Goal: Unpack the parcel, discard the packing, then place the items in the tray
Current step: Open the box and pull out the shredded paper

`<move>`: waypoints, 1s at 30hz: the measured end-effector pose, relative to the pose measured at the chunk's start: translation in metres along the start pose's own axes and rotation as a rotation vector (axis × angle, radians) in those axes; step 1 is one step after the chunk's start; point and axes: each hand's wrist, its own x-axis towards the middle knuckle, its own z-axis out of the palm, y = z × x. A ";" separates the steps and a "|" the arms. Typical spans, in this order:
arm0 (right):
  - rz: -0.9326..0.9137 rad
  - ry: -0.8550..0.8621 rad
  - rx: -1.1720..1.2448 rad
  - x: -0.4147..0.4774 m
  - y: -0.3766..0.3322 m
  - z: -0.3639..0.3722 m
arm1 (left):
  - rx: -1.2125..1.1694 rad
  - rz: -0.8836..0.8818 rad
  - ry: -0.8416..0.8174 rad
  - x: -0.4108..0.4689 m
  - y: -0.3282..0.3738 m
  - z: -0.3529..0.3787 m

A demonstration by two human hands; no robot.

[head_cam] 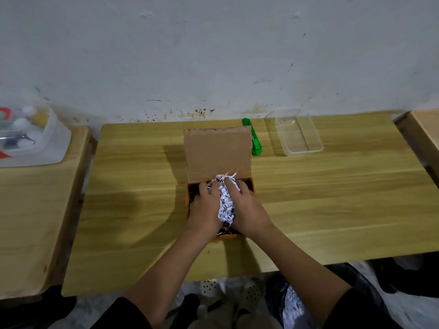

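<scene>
Far left, on a side table: a translucent plastic bin (31,138) of mixed small objects, not in play. Centre of the light wooden table (133,210): a small orange-edged cardboard parcel box (187,203), its brown lid flap (217,154) standing up and leaning toward the wall. Left hand (205,210) and right hand (247,210) are both down in the box, clamped from either side around a wad of white shredded paper packing (225,205); fingers curl in, strands poke out at the far end. The wad's long axis runs near-to-far, away from the person. Items underneath are hidden.

Step in hand, as I judge it: lifting the packing out. Best to squeeze evenly, scoop from below and lift straight up, so strands don't shed and nothing buried gets dragged along.

Right of the flap: a green plastic box cutter (255,144), then a clear rectangular plastic tray (316,148), long axis also running near-to-far.
</scene>
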 end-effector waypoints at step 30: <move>0.460 0.161 0.077 -0.125 0.198 -0.158 | 0.024 0.541 -0.404 0.031 0.272 0.067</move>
